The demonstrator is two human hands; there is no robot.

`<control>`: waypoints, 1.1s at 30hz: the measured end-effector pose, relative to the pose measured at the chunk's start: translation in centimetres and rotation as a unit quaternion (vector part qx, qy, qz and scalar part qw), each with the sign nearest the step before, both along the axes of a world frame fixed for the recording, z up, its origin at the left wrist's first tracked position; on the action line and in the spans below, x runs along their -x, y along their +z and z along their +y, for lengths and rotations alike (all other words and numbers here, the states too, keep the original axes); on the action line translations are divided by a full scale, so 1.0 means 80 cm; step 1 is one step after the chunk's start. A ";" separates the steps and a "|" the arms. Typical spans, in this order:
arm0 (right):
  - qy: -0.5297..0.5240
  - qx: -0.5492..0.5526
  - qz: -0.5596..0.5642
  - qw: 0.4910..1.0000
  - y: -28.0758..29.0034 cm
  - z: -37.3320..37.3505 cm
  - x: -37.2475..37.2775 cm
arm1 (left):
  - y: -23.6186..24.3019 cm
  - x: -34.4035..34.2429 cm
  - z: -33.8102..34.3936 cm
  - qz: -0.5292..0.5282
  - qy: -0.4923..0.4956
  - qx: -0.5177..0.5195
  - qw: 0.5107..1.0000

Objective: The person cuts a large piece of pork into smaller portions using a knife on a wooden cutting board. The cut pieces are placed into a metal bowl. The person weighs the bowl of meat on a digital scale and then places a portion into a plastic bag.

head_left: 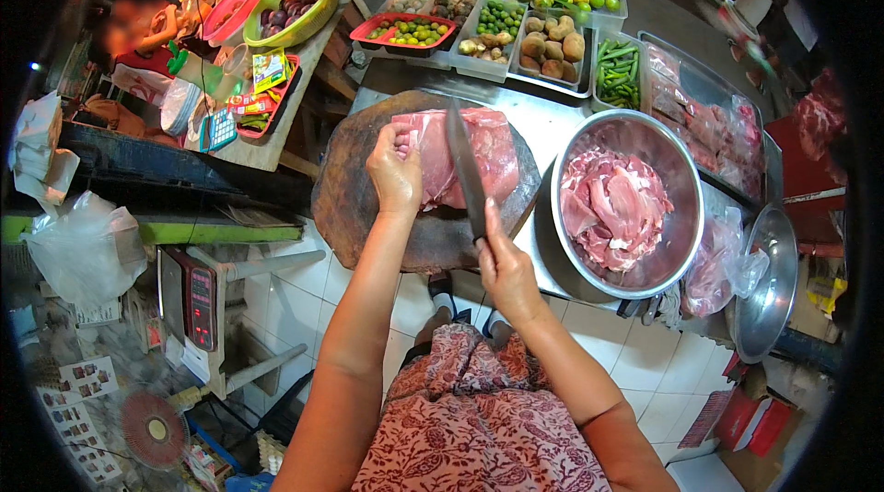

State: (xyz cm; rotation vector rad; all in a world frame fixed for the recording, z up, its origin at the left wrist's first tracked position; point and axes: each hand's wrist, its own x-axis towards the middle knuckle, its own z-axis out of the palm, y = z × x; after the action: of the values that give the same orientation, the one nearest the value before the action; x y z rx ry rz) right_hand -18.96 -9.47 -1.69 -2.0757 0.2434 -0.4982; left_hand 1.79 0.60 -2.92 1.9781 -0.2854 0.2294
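Note:
A large slab of raw pink meat (488, 146) lies on a round, dark wooden chopping block (354, 220). At the slab's left edge, my left hand (396, 169) has its fingers curled in and pressed against the meat. My right hand (508, 275) is wrapped round the handle of a long kitchen knife (467, 168). Its blade points away from me and lies across the middle of the slab; how deep it cuts I cannot tell. Right of the block, a wide steel bowl (683, 257) holds a heap of sliced raw meat (615, 206).
Behind the block stand tubs of limes (497, 17), brown round produce (552, 45) and green chillies (617, 73). Bagged meat (704, 128) fills a tray at the right. A digital scale (189, 294) stands to the left, below a side table (267, 146). A person sits at far left.

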 end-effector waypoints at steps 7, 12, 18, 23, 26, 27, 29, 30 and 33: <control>-0.059 -0.103 0.095 0.988 0.019 -0.055 0.003 | -0.015 -0.044 0.060 0.219 -0.022 0.436 0.873; -0.079 -0.100 0.120 0.985 -0.009 -0.071 0.061 | -0.034 -0.063 0.116 0.282 -0.060 0.543 0.789; -0.086 0.042 0.082 0.992 -0.047 -0.080 0.140 | -0.020 -0.073 0.150 0.159 -0.128 0.507 0.838; -0.090 0.022 0.124 0.988 -0.057 -0.086 0.184 | 0.070 -0.066 0.112 0.147 -0.157 0.466 0.858; -0.088 0.012 0.148 0.985 -0.055 -0.091 0.202 | 0.123 -0.024 0.035 0.205 -0.193 0.431 0.857; -0.102 -0.003 0.128 0.986 -0.053 -0.091 0.208 | 0.134 0.000 0.001 0.237 -0.214 0.423 0.848; -0.137 0.008 0.139 0.981 -0.048 -0.093 0.222 | 0.152 0.057 -0.068 0.293 -0.280 0.386 0.829; -0.151 0.009 0.127 0.980 -0.046 -0.094 0.229 | 0.158 0.088 -0.103 0.311 -0.334 0.363 0.813; -0.236 0.003 0.067 0.970 -0.039 -0.098 0.260 | 0.164 0.178 -0.214 0.361 -0.437 0.300 0.767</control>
State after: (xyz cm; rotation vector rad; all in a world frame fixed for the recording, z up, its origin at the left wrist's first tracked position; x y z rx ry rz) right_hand -39.73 -17.34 -4.84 -2.0582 0.8280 -0.6401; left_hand -12.45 -16.50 10.18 1.0035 -0.5091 -0.9290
